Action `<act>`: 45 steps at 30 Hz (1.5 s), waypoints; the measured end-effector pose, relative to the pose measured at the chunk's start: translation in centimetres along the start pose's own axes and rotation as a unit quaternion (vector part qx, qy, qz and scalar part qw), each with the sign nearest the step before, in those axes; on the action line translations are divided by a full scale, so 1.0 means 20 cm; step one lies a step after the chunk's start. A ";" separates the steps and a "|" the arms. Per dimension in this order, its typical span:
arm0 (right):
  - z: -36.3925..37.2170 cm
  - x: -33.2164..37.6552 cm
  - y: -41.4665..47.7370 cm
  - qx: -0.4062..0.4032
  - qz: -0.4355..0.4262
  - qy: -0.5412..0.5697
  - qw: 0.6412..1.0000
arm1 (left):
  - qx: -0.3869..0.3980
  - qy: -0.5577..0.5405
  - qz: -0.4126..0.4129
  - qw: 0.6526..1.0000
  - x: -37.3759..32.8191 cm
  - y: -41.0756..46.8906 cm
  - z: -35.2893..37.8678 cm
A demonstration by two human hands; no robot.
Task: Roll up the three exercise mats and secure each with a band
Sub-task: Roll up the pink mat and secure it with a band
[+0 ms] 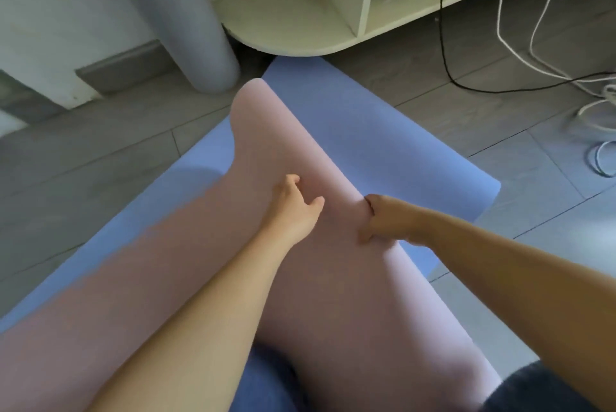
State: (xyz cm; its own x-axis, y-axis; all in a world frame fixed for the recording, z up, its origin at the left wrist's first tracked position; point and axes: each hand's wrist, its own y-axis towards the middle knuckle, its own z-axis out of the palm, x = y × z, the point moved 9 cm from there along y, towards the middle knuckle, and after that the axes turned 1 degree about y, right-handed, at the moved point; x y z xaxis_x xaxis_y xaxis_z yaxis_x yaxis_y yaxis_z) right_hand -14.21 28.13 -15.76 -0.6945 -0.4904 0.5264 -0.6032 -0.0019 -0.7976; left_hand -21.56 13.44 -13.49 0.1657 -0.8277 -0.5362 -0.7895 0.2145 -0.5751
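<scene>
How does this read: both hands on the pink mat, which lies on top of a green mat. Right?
Not quite. The head view shows the lower mat is blue, not green. The left hand and right hand are on the pink mat, lying on top of it.

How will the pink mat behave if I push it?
Probably floppy: the pink mat curves unevenly at its far end. Likely to unroll if released; only the left hand and right hand hold the curl. It may slide on the blue mat.
</scene>
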 end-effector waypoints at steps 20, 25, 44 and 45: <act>0.36 0.97 -0.35 0.051 -0.159 0.175 0.970 | -0.150 -0.141 -0.059 0.977 0.04 -0.82 -0.55; 0.73 1.46 -0.58 0.135 -0.149 0.269 0.942 | -0.216 0.175 -0.214 0.937 0.23 -1.09 -0.95; 0.99 3.22 -1.26 -0.206 -0.746 -0.248 0.583 | -0.510 0.453 -0.274 0.678 0.18 -2.00 -3.09; 0.97 3.29 -1.32 -0.231 -0.761 -0.231 0.560 | -0.512 0.445 -0.268 0.684 0.14 -2.05 -3.18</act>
State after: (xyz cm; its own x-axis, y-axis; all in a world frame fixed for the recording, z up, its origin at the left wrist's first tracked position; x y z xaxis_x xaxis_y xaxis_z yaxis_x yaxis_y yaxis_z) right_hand -36.43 -21.06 34.18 0.8742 -0.4001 0.2751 -0.4694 -0.5513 0.6897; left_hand -26.32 -30.73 47.96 0.5276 -0.7306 0.4335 -0.8319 -0.3411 0.4377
